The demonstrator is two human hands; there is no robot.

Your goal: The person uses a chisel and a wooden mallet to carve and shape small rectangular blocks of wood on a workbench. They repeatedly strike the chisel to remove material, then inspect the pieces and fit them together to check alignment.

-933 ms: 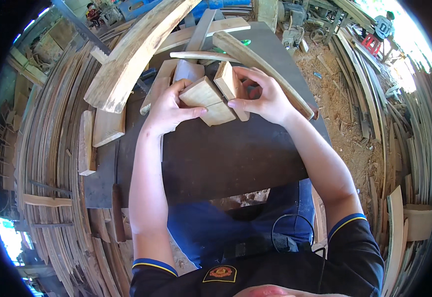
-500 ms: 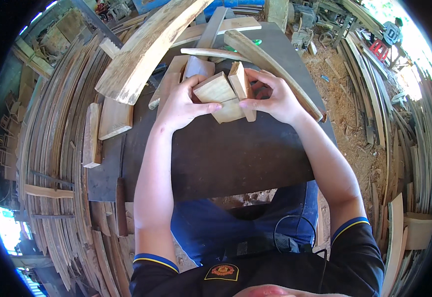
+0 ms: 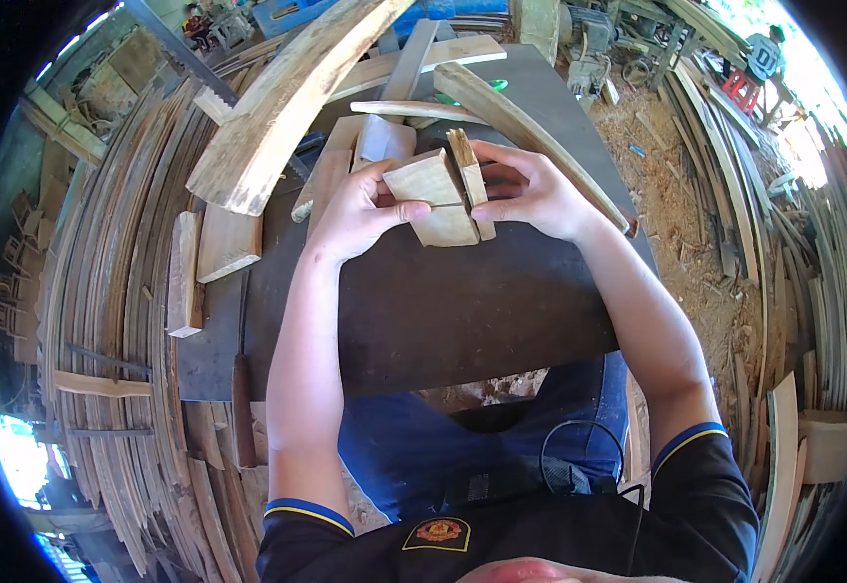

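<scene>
Over the dark worktop (image 3: pixel 472 301), my left hand (image 3: pixel 355 214) grips a pale flat wooden block (image 3: pixel 428 180) marked by a line across its middle, thumb on the face. My right hand (image 3: pixel 530 194) holds a narrower wooden piece (image 3: pixel 467 165) with a rough top end, upright alongside the block's right edge. The two pieces are very close; whether they touch along their whole length I cannot tell. Behind them lie a pale smooth piece (image 3: pixel 385 138) and assorted boards. A wooden-handled long tool (image 3: pixel 242 408) rests at the worktop's left edge.
A large rough plank (image 3: pixel 278 117) juts over the upper left, a long board (image 3: pixel 530 141) lies along the right, and short boards (image 3: pixel 227 243) sit at left. Stacked strips (image 3: pixel 103 272) flank the bench. Two people (image 3: pixel 763 60) (image 3: pixel 197 27) are in the background.
The narrow piece in my right hand has turned more edge-on and moved closer to the block. Both hands appear slightly further right, along with most of the scene as the camera moved.
</scene>
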